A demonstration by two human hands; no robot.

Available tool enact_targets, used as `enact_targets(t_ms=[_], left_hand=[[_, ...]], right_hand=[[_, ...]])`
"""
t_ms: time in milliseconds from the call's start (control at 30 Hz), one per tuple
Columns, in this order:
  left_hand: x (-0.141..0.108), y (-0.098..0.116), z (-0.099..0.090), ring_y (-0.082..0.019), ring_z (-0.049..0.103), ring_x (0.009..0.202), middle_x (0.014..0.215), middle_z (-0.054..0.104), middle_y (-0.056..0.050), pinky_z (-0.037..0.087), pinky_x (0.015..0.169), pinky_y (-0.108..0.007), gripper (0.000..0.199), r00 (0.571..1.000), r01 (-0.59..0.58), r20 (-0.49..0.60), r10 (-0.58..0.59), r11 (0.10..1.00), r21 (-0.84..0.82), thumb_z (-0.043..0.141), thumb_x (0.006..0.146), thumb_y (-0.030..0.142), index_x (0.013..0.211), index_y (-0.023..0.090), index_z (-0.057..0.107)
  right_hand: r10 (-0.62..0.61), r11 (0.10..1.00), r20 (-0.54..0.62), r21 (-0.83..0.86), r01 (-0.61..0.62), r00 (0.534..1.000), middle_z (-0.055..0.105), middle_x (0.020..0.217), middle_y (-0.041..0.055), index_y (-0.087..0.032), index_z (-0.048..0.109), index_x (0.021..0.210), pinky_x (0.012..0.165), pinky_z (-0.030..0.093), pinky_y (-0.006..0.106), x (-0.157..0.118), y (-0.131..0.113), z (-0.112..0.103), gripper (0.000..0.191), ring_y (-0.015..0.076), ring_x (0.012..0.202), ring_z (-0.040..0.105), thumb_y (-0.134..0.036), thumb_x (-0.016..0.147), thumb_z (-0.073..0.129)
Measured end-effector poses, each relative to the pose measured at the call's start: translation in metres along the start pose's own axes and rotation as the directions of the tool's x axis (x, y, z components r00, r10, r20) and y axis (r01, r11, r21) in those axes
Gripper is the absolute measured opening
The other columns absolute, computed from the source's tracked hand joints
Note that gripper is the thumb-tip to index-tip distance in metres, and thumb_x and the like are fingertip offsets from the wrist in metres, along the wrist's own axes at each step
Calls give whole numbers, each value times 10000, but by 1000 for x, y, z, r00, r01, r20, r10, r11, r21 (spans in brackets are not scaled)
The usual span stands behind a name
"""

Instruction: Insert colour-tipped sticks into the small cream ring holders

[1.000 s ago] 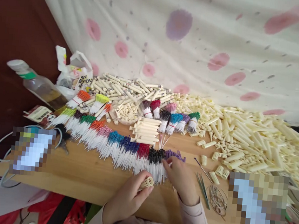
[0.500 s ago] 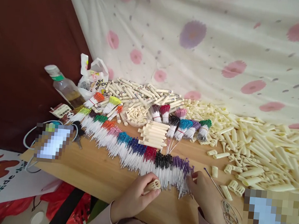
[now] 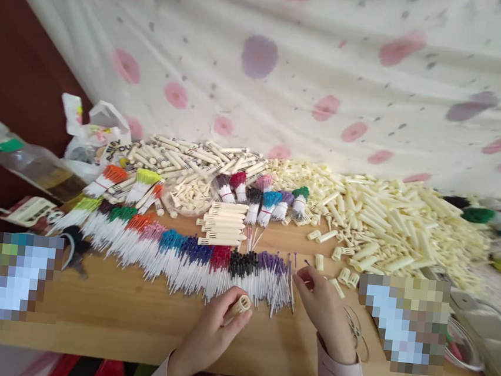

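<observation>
Left hand point(image 3: 215, 323) grips a cream, slotted plastic cylinder point(image 3: 241, 305); right hand point(image 3: 321, 304) is at a thin white stick with a purple head point(image 3: 295, 261)

The cylinder is over the front half of the brown wooden table point(image 3: 132, 312), between the middle of the front edge and the sticks. The left thumb and fingers are closed around its sides, its open ringed end tilted upward. The right hand's thumb and forefinger come close together beside the purple-headed stick; whether they grip it cannot be told.

Just ahead of both hands, a long row of white sticks with coloured heads point(image 3: 190, 259) slants from near the table's left edge to its middle, running from yellow-green through green, orange, pink, blue and red to black and purple. Behind the row lies a stack of cream, pointed plastic tubes point(image 3: 224, 224), slotted at one end, with tied bundles of coloured-headed sticks point(image 3: 270, 207) just beyond its right end.

Left of those bundles is a clear round container of small cream parts point(image 3: 190, 195). Farther back, along the rear edge, is a heap of cream tubes with dark marks point(image 3: 200, 155); a large pile of loose cream plastic pieces point(image 3: 384, 218) spreads toward the right rear corner. A clear bottle of brown liquid point(image 3: 35, 164) leans near the left rear corner.
</observation>
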State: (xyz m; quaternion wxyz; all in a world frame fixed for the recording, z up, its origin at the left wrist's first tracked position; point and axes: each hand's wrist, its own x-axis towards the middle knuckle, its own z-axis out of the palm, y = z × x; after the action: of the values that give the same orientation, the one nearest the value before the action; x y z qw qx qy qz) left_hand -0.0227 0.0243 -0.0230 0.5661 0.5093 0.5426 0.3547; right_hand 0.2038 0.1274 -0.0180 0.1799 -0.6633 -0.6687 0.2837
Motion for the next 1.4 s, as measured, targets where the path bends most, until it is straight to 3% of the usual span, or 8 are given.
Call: enact_targets(t_ms=[467, 600, 633, 733, 833, 967, 1267, 1400], left_hand=[[13, -1, 19, -195, 644, 889, 906, 666, -22, 454, 840, -279, 234, 998, -67, 10, 67, 998, -13, 535, 994, 450, 989, 224, 595], [15, 3, 19, -188, 650, 910, 949, 694, -28, 470, 834, -259, 198, 980, -182, -89, 179, 983, -16, 610, 974, 414, 966, 226, 671], [15, 4, 19, -189, 657, 924, 958, 704, -30, 475, 835, -256, 188, 971, -211, -116, 207, 977, -22, 630, 965, 406, 972, 228, 688], [13, 6, 17, -188, 671, 940, 957, 722, -34, 490, 837, -249, 157, 945, -282, -183, 272, 959, -34, 673, 948, 378, 975, 232, 722], [11, 9, 15, -177, 680, 910, 935, 732, -33, 505, 829, -241, 127, 921, -338, -222, 321, 940, -42, 681, 949, 347, 961, 233, 736], [8, 11, 13, -169, 684, 879, 918, 742, -30, 521, 811, -233, 94, 897, -388, -245, 367, 921, -40, 689, 945, 315, 953, 234, 736], [8, 9, 11, -177, 700, 859, 903, 747, -37, 543, 793, -245, 89, 873, -412, -280, 398, 911, 12, 725, 912, 296, 960, 225, 750], [8, 10, 11, -190, 704, 856, 905, 753, -52, 554, 790, -265, 129, 878, -399, -284, 384, 917, 6, 718, 915, 330, 955, 213, 754]], right_hand=[[-166, 783, 44, 613, 104, 985, 759, 743, 44, -219, 601, 1076, 529, 543, 294, -24, -4, -1, 349, 198, 610, 694, -504, 879, 641], [-269, 618, -78, 751, 234, 960, 790, 847, 28, -258, 645, 1005, 618, 573, 257, -48, -27, 1, 110, 171, 725, 740, -351, 954, 674], [-284, 579, -164, 756, 305, 945, 794, 901, 22, -268, 658, 984, 676, 585, 259, -54, -33, 2, 17, 164, 779, 749, -279, 972, 664], [-397, 570, -346, 633, 524, 850, 784, 1010, 25, -284, 694, 1038, 807, 590, 297, -70, -49, -1, 207, 175, 922, 740, -102, 974, 620], [-578, 578, -336, 475, 663, 744, 775, 1012, 50, -257, 686, 1139, 809, 592, 312, -74, -60, -7, 327, 187, 935, 722, -16, 932, 609], [-671, 569, -316, 360, 739, 671, 766, 973, 53, -234, 677, 1163, 806, 586, 292, -70, -68, -11, 379, 175, 931, 702, 27, 899, 602], [-686, 574, -314, 322, 753, 657, 762, 1019, 88, -202, 663, 1072, 859, 568, 375, -69, -72, -2, 305, 214, 974, 675, 23, 876, 600], [-664, 597, -294, 345, 724, 688, 761, 1035, 68, -234, 659, 1063, 855, 567, 397, -68, -73, 2, 300, 219, 973, 678, 6, 890, 606]])
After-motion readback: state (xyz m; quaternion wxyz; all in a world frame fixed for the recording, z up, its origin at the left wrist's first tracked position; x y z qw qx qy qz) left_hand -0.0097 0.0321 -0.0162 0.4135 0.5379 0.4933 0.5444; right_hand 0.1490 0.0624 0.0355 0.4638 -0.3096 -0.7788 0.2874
